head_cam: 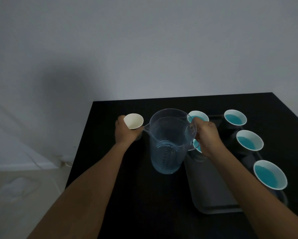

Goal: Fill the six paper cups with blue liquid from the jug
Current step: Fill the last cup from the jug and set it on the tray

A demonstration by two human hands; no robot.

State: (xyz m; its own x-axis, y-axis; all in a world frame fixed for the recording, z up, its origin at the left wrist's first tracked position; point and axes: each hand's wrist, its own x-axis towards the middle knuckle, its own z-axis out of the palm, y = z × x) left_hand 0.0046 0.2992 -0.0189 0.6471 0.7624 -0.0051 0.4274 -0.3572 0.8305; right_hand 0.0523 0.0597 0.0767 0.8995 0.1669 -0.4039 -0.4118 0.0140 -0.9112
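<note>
My right hand grips the jug by its handle, my left hand wraps the empty cup beside its spout; it looks light and squashy, I think.

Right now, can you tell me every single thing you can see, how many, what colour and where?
empty paper cup: one, white inside, held tilted at the table's left, beside the jug's spout
filled paper cups: five, white inside with blue liquid, on the right; far left one, far right one, middle one, near one, and one mostly hidden behind the jug and hand
jug: one, clear, a little blue liquid at the bottom, middle of the table
tray: one, dark grey, right side, under the filled cups
table: one, black
wall: grey-white, behind
left hand: grips the empty cup
right hand: grips the jug's handle
</note>
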